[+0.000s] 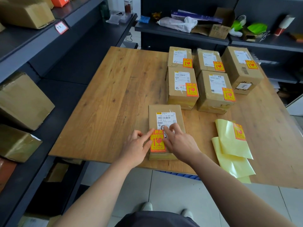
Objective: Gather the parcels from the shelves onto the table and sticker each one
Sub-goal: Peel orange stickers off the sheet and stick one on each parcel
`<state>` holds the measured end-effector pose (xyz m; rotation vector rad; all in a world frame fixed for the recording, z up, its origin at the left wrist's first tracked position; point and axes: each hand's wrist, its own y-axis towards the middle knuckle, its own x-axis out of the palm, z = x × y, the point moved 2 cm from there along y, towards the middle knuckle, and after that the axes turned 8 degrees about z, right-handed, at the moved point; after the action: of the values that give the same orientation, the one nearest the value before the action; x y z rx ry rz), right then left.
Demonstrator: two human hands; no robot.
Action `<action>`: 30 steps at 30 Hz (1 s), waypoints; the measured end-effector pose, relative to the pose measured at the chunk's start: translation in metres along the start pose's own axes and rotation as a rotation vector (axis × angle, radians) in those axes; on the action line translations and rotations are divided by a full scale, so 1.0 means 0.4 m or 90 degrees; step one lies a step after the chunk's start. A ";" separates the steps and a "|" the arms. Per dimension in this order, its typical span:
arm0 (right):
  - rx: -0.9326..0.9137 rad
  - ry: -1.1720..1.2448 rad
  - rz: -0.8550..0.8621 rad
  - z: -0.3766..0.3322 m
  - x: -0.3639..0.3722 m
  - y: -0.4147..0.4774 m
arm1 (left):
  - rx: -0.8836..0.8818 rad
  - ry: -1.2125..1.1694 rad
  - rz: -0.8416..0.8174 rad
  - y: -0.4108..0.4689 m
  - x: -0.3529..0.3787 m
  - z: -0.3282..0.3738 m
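Observation:
A flat cardboard parcel (165,122) with a white shipping label lies near the front edge of the wooden table (114,99). An orange-and-yellow fragile sticker (157,142) sits on its near end. My left hand (136,148) presses the sticker's left edge with its fingertips. My right hand (178,143) presses its right side, index finger stretched onto the label. Neither hand grips anything. Several stickered parcels (182,87) stand in rows at the back right. Yellow backing sheets (232,149) with one sticker (239,132) left lie to the right.
Dark shelving on the left holds several brown parcels (23,102) and a box (26,12) higher up. A back shelf (180,32) carries bags, a small carton and green items. The tiled floor and my shoes show below the table edge.

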<state>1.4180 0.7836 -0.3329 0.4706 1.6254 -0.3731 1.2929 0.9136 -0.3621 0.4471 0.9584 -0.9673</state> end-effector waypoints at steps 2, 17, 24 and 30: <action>-0.025 0.015 0.026 -0.004 0.003 -0.016 | -0.008 -0.015 -0.021 0.003 0.003 -0.002; -0.192 0.027 -0.002 -0.008 0.047 -0.070 | -0.063 -0.086 -0.040 -0.001 0.036 -0.001; -0.186 0.027 -0.007 0.004 0.038 -0.074 | -0.066 -0.034 -0.018 -0.010 0.026 0.017; -0.175 0.002 -0.023 0.072 0.031 -0.088 | -0.047 0.117 0.018 -0.019 0.014 0.026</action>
<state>1.4240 0.7401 -0.3494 0.2343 1.6600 -0.1719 1.2928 0.8998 -0.3607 0.4922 1.1472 -0.8737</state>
